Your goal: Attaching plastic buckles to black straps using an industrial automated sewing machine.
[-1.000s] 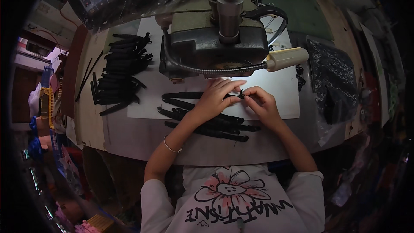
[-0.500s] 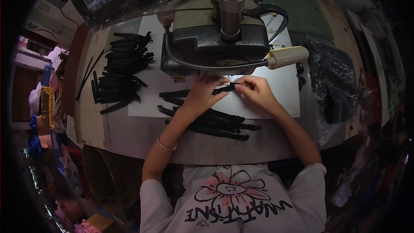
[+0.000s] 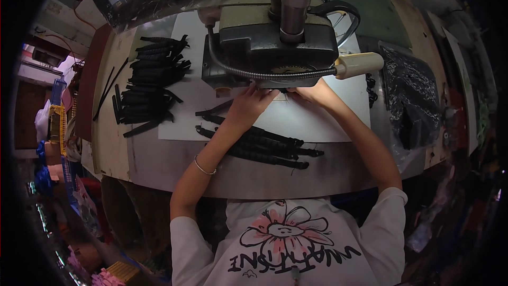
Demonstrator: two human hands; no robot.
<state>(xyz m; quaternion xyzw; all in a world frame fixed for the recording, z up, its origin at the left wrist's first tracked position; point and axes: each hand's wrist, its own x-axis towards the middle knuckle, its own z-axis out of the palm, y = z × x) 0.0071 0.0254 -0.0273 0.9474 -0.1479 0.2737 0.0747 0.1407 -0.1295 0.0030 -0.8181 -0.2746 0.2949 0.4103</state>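
The head view shows our left hand [image 3: 251,106] with its fingers bent and close together, the fingertips at a short dark stretch of black strip [image 3: 282,90] just below the machine head [image 3: 272,55]. Our right hand [image 3: 314,94] reaches to the other side of that strip, its fingers partly hidden beneath the machine; we cannot tell how firmly either hand is closed on it. The strip lies between our two hands, over the white sheet [image 3: 346,111] on the table [image 3: 169,169].

Half a second ago both hands were nearer to us and the strip showed plainly between them; now they have gone farther in under the machine head, and less of the strip shows. The pile of black strips [image 3: 153,82] on the left has stayed as it was, and so has the loose group of black strips [image 3: 264,144] near our left forearm.

On the right of the table, a clear plastic bag [image 3: 405,158] holds dark material [image 3: 413,122], too blurred for us to make out.
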